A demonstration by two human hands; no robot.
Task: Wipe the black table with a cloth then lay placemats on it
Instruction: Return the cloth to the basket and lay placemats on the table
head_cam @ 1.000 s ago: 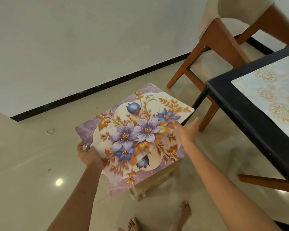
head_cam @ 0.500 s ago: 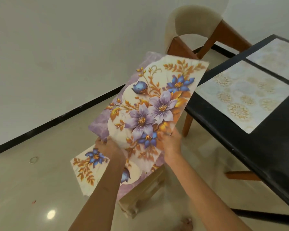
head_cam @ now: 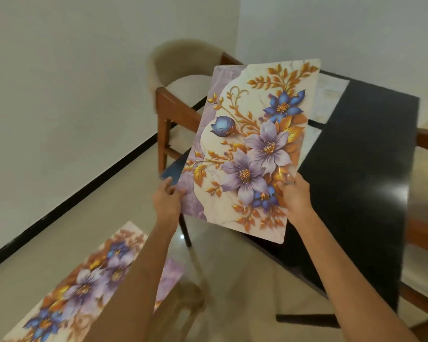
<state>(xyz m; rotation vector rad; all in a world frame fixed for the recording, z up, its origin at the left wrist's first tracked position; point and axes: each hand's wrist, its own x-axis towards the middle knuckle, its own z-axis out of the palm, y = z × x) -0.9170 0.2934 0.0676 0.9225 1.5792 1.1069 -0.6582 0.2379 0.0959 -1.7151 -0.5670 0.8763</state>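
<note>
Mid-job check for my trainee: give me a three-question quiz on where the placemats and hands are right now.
1. True or false: both hands hold the floral placemat.
2. Where is that placemat? A) flat on the black table B) held tilted above the table's near corner C) on the floor
3. Fill in: the other floral placemat lies low at the person's ____ side.

Key:
1. True; left hand, right hand, each at a lower edge.
2. B
3. left
</note>
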